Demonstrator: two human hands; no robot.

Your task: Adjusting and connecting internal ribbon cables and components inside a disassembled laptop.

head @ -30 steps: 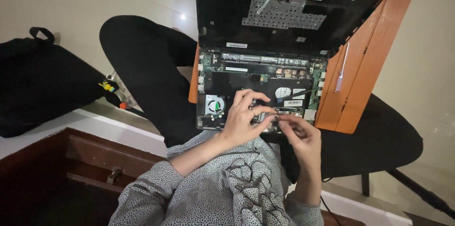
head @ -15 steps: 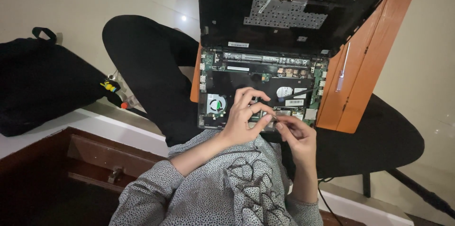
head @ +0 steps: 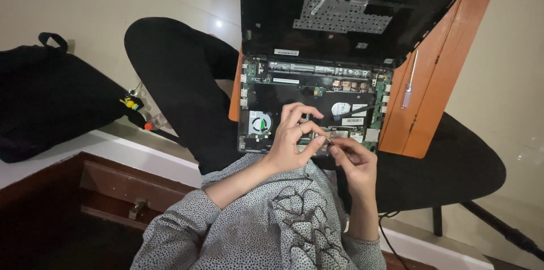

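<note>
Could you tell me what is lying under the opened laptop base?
An orange board shows beneath the opened laptop base, sticking out at its right and left edges, with a screwdriver on it. Whatever lies under the board's covered middle cannot be seen.

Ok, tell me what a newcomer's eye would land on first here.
First, the opened laptop at the centre, its green circuit board and round fan bare, lying on an orange board. Next, the left hand and right hand meeting over the laptop's near edge, fingers pinched on something too small to tell. A black bag sits far left.
</note>
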